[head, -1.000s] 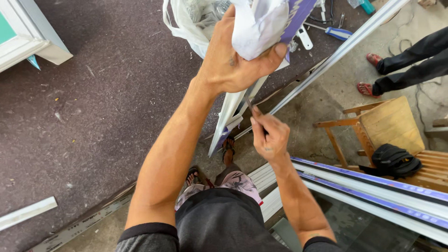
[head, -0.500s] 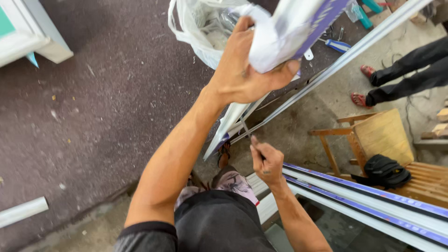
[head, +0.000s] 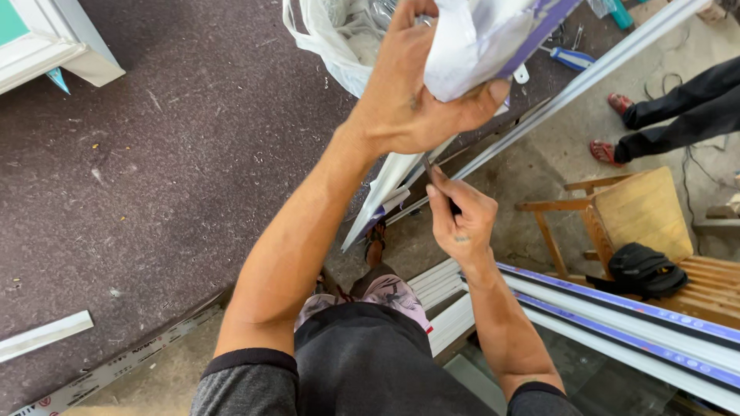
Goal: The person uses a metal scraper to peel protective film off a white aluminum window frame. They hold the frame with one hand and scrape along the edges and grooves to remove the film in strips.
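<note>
Overhead, the left hand (head: 416, 100) is gripping a white profile (head: 478, 46) wrapped in film, raised high; the right hand (head: 459, 219) is pinching a thin dark tool (head: 426, 163) beneath it. A slip could gouge the profile or nick fingers.

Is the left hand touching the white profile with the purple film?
Touching. In the head view the left hand wraps around the end of the white profile, its fingers and thumb pressed on the surface with no gap.
</note>
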